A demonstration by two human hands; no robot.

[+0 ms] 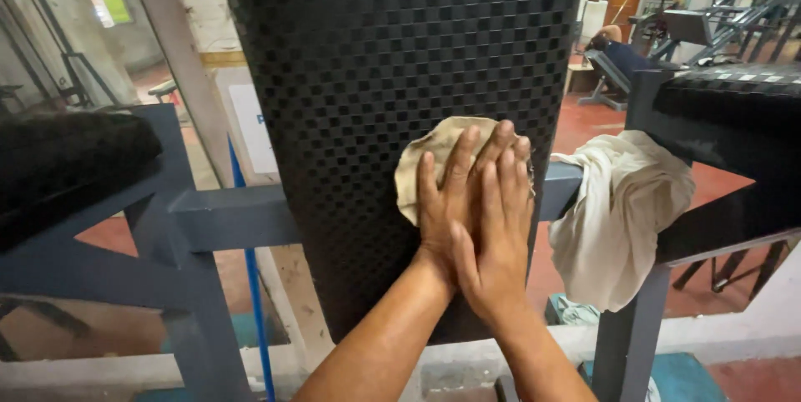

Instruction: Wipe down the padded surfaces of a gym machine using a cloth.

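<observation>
A small tan cloth (pixel 434 164) lies flat against the black checker-textured pad (pixel 367 76) of a gym bench, near the pad's right edge and about level with the grey-blue crossbar (pixel 234 217) that runs behind it. Both hands press on the cloth, one laid over the other: the left hand (pixel 446 202) sits underneath with its fingers stretched out flat and slightly apart over the fabric, and the right hand (pixel 499 227) lies on top of it, fingers straight and close together, pointing up the pad. Neither hand pinches or grips; the palms simply bear down, though how much of the cloth is trapped beneath them is hard to tell from here. Just to the right, past the pad's edge, a larger off-white rag (pixel 622 210) hangs draped over the frame beside another black padded rest (pixel 734 101). On the far left a dark cushioned armrest (pixel 67 160) sits on the same grey-blue frame.
</observation>
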